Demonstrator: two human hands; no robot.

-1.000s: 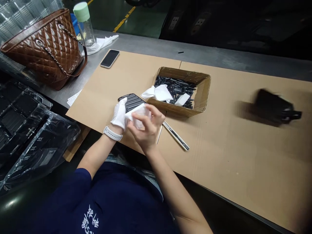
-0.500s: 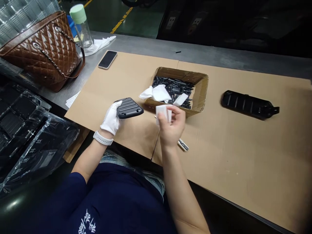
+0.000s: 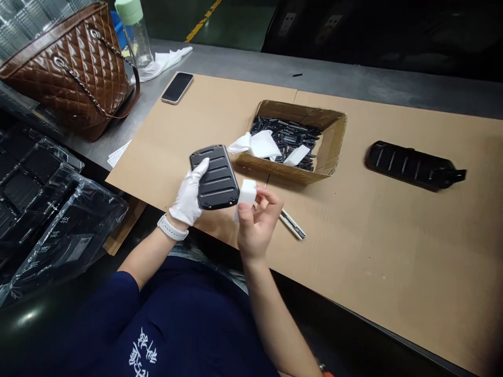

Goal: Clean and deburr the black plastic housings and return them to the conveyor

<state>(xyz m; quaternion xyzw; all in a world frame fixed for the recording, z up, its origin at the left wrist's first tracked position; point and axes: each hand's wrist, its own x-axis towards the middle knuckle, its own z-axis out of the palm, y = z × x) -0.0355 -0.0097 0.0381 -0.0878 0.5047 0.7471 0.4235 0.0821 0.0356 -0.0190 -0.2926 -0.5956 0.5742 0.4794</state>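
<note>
In a white glove, my left hand point(image 3: 189, 195) grips a black ribbed part point(image 3: 217, 178) by its left side, thumb on the ribbed face. My bare right hand point(image 3: 257, 222) pinches a folded white cloth point(image 3: 247, 192) close to the part's lower right corner. Just beyond both hands stands an open cardboard box point(image 3: 291, 173) with many small black pieces point(image 3: 288, 131) and crumpled white cloths point(image 3: 263, 144) in it. A white and black pen-like tool point(image 3: 293, 224) lies on the cardboard to the right of my right hand.
Another black part point(image 3: 412, 165) lies on the cardboard sheet point(image 3: 373, 241) at the right. A phone point(image 3: 177, 88), brown quilted bag point(image 3: 78, 73) and green-capped bottle point(image 3: 137, 36) are at the left. Black trays point(image 3: 27, 188) sit at the lower left.
The black part has been tilted so its ribbed face shows more fully. My right hand has moved left and down with the white cloth, closer to the part. The view has shifted slightly.
</note>
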